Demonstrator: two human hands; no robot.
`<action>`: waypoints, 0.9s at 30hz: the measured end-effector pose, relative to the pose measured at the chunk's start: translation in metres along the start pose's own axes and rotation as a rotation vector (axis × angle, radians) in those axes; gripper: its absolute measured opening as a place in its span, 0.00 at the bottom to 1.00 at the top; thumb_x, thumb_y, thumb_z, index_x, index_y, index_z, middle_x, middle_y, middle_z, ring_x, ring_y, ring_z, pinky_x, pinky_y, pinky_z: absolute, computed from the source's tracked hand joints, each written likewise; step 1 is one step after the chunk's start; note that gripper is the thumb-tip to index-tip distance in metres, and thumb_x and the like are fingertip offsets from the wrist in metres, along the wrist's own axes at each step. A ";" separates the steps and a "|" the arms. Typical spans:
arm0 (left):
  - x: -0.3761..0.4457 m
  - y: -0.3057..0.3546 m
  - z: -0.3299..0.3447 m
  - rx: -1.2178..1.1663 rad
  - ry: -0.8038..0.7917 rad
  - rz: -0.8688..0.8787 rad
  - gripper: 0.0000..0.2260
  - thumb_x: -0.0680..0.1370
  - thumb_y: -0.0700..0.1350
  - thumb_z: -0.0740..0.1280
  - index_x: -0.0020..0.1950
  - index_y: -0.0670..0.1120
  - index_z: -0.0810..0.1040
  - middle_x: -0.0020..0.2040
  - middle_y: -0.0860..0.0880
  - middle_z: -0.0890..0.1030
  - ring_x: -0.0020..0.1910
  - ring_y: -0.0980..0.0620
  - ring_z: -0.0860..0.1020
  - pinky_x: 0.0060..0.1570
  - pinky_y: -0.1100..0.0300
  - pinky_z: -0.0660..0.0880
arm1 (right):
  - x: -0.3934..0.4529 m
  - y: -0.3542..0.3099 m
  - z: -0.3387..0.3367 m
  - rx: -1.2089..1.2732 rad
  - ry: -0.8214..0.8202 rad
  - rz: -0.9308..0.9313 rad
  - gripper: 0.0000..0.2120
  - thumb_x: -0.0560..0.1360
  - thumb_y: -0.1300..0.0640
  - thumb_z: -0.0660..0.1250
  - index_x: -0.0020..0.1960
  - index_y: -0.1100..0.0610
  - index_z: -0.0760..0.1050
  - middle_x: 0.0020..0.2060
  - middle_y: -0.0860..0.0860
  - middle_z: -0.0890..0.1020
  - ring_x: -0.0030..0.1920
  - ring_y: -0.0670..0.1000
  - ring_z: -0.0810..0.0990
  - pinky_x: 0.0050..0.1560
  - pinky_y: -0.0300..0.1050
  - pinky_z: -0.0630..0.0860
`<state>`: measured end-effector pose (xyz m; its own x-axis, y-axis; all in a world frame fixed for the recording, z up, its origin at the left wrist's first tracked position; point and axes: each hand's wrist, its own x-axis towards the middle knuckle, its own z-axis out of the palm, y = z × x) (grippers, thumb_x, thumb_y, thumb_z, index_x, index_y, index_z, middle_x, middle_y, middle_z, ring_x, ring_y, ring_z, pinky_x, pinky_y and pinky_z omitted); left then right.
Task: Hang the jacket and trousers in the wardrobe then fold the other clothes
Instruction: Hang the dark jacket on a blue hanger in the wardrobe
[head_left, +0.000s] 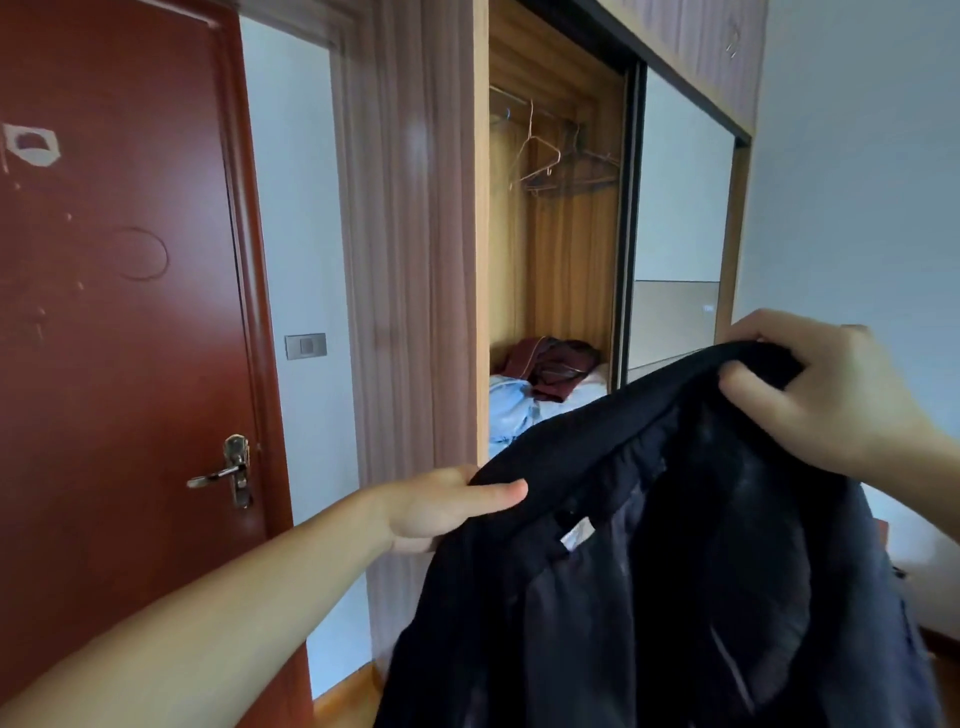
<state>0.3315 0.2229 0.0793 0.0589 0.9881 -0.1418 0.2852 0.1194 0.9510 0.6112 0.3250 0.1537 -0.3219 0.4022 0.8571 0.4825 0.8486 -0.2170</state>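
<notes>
**Dark jacket held up in front of the open wardrobe**

Head view: Both hands hold a dark jacket (675, 545) up in the air, at about 5 o'clock in the picture. The left hand (441, 506) pinches one shoulder edge, thumb on top. The right hand (810, 384) grips the other end higher up, fingers curled over the cloth. The shiny lining faces the person. Behind, at 12 o'clock, the wardrobe (556, 234) stands open. Bare hangers (561, 161) hang on its rail. On its floor lie a dark red garment (550, 364) and a light blue cloth (511, 410), touching. A red door (119, 312) is at 9 o'clock.
</notes>
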 end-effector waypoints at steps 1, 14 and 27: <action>0.000 0.004 0.001 -0.038 0.050 0.025 0.19 0.71 0.56 0.65 0.59 0.49 0.77 0.55 0.51 0.84 0.53 0.55 0.82 0.54 0.62 0.77 | 0.000 0.002 -0.003 -0.014 -0.022 -0.013 0.07 0.67 0.52 0.63 0.42 0.51 0.78 0.32 0.48 0.82 0.38 0.47 0.75 0.38 0.27 0.70; 0.028 0.098 0.066 -0.083 0.233 0.196 0.21 0.75 0.59 0.69 0.54 0.42 0.82 0.47 0.46 0.85 0.48 0.46 0.83 0.55 0.55 0.78 | -0.065 -0.003 0.047 0.530 -0.610 0.204 0.12 0.77 0.58 0.67 0.59 0.47 0.76 0.53 0.41 0.82 0.54 0.40 0.80 0.54 0.38 0.75; 0.027 0.039 0.037 0.068 0.497 0.281 0.24 0.66 0.63 0.76 0.54 0.49 0.78 0.51 0.47 0.83 0.44 0.55 0.81 0.50 0.62 0.78 | -0.015 -0.055 0.066 0.694 -0.301 0.320 0.22 0.81 0.51 0.58 0.33 0.63 0.66 0.27 0.50 0.66 0.29 0.47 0.65 0.28 0.37 0.60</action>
<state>0.3795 0.2504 0.1023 -0.3107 0.9096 0.2758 0.3856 -0.1446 0.9113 0.5360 0.2949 0.1221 -0.5068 0.6521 0.5637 0.0067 0.6569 -0.7539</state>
